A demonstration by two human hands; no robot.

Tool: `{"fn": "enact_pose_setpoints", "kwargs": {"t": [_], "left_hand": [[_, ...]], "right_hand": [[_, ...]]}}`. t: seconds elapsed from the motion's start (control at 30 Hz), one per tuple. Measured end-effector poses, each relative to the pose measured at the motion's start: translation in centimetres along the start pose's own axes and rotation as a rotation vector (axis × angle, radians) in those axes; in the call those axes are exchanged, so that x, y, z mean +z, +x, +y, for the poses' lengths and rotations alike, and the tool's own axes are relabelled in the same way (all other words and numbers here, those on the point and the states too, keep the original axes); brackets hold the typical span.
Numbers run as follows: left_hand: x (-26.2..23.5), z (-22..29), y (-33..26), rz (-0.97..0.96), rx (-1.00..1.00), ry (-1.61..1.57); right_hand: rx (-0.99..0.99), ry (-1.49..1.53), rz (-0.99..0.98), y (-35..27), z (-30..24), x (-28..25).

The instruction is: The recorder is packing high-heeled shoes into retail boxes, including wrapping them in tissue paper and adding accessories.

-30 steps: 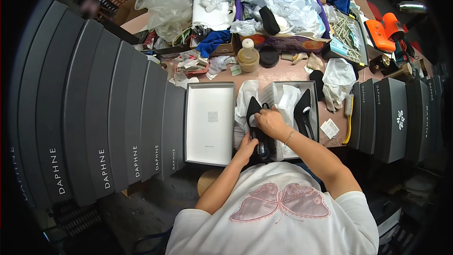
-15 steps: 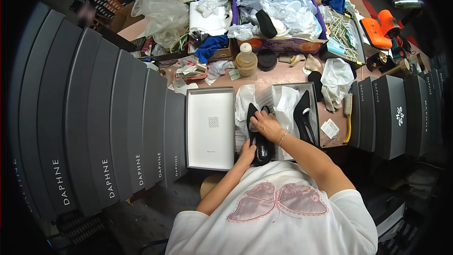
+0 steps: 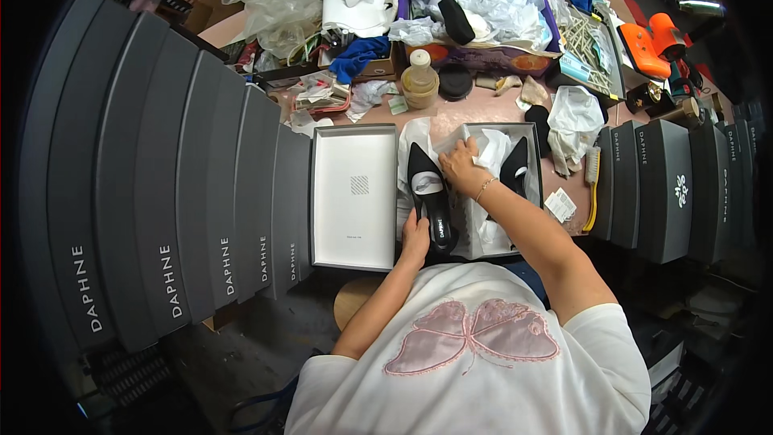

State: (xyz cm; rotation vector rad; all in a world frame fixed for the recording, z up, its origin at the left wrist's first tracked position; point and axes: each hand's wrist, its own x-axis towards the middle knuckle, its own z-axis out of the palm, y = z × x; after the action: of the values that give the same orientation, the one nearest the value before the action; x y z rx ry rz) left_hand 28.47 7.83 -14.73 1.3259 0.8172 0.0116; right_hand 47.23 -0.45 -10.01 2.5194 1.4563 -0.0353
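A black pointed slingback shoe [image 3: 439, 213] lies tilted along the left side of the open shoebox [image 3: 536, 133], over white tissue. My left hand [image 3: 415, 238] grips it near its heel end, with the fingers partly hidden behind it. My right hand [image 3: 465, 167] is closed at the crumpled white tissue paper [image 3: 493, 147] inside the box, just right of the shoe's toe; its fingertips are hard to make out. Beyond that hand, a second black shoe [image 3: 515, 163] rests in the box, partly covered by my forearm. To the left sits the white-lined box lid [image 3: 354, 209], inside facing up.
Tall stacks of dark grey shoeboxes [image 3: 145, 177] stand at left, and more boxes [image 3: 667, 185] at right. A yellow-handled brush [image 3: 593, 185] and white labels [image 3: 560, 205] lie beside the shoebox. Behind are a bottle [image 3: 419, 84], a purple tray [image 3: 499, 64] of tissue and an orange tool [image 3: 644, 50].
My right hand has left the shoe in my left hand and moved right to the tissue. The shoe's opening now shows. The whole view has shifted slightly.
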Motion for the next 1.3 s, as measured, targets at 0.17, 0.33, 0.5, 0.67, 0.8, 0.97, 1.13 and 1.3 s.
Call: {"fn": "enact_pose_setpoints", "kwargs": {"t": [0.17,0.33,0.5,0.67,0.8,0.97,1.13,1.3], "left_hand": [[0.3,-0.5,1.3,0.016,-0.036,0.071],[-0.9,5.7,-5.3,0.023,0.437,0.028],[1.3,11.8,-6.7,-0.122,0.627,0.203],[3.3,13.5,-7.1,-0.284,0.463,-0.198],[3.3,13.9,-8.3,-0.317,0.345,-0.413],[2.7,15.2,-9.9,-0.398,0.250,-0.528],[0.6,15.4,-11.3,-0.337,0.379,-0.359],[0.1,16.2,-12.8,-0.317,0.272,-0.231]], "right_hand": [[0.032,0.038,0.106,-0.9,-0.4,2.5],[0.244,0.867,0.252,-2.7,1.6,-6.4],[0.276,1.632,0.219,-8.5,0.3,-10.7],[0.354,1.770,0.348,-12.0,-2.6,-12.2],[0.346,1.763,0.269,-13.7,-2.8,-14.0],[0.373,1.856,0.228,-15.0,-4.3,-15.2],[0.315,1.567,0.358,-16.2,-4.6,-15.3],[0.299,1.539,0.177,-17.8,-3.1,-14.7]]}}
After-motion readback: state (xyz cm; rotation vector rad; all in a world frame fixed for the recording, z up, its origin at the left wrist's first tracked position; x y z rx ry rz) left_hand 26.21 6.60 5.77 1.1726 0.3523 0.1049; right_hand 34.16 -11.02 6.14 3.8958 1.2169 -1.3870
